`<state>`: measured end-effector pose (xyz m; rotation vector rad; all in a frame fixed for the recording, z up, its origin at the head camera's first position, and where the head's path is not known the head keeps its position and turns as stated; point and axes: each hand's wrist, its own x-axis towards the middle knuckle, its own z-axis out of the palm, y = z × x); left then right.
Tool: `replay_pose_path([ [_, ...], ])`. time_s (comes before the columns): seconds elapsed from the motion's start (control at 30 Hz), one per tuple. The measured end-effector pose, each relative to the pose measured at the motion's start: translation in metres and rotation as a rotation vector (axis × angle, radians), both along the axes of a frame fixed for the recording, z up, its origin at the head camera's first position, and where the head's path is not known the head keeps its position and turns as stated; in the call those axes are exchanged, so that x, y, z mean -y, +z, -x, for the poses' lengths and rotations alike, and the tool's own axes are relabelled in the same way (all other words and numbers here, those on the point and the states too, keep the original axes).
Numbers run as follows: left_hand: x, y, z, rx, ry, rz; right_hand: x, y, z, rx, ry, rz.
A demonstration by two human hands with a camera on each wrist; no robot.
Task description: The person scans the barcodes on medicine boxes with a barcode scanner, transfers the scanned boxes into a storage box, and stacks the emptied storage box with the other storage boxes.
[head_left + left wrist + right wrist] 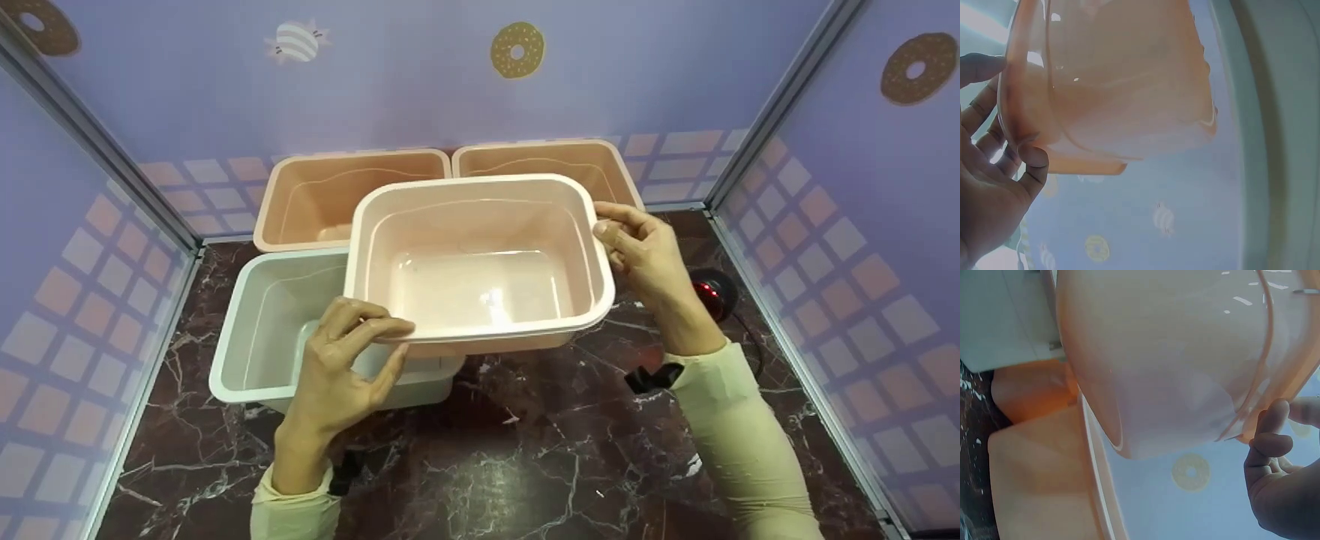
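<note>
Both hands hold up a pale pink plastic bin [480,289], tilted so its inside faces the head camera. At its near left corner, my left hand [334,367] pinches the rim, fingers on top and thumb below. My right hand [649,251] grips the right side of the rim between thumb and fingers. From beneath, the bin's outer wall [1117,84] shows in the left wrist view, with the left hand [994,174] at its edge. In the right wrist view the right hand [1283,478] curls at the rim. A doubled edge shows under the rim; whether bins are nested I cannot tell.
A pale grey-green bin [259,337] stands on the dark marbled table [517,450], partly behind the left hand. Two peach bins stand along the back wall, a left one [296,202] and a right one [555,157]. A black device [716,289] with red lights and a cable sits at right.
</note>
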<state>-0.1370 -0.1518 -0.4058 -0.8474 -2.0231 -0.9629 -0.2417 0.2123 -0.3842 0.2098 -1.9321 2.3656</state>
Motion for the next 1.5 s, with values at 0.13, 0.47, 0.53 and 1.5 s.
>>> replay_pose_path([
  [0.13,0.017,0.000,-0.003,0.033,0.019,-0.020,0.016,0.001,0.001,-0.003,0.055,-0.006],
  [0.47,0.056,-0.004,-0.006,0.081,0.049,-0.043,0.052,0.003,0.002,0.023,0.158,-0.039],
  [0.53,0.063,-0.006,-0.008,0.082,0.048,-0.052,0.059,0.003,0.003,0.030,0.176,-0.048],
  [1.5,0.113,-0.002,-0.034,0.105,0.168,-0.072,0.123,-0.005,0.008,0.071,0.265,-0.131],
])
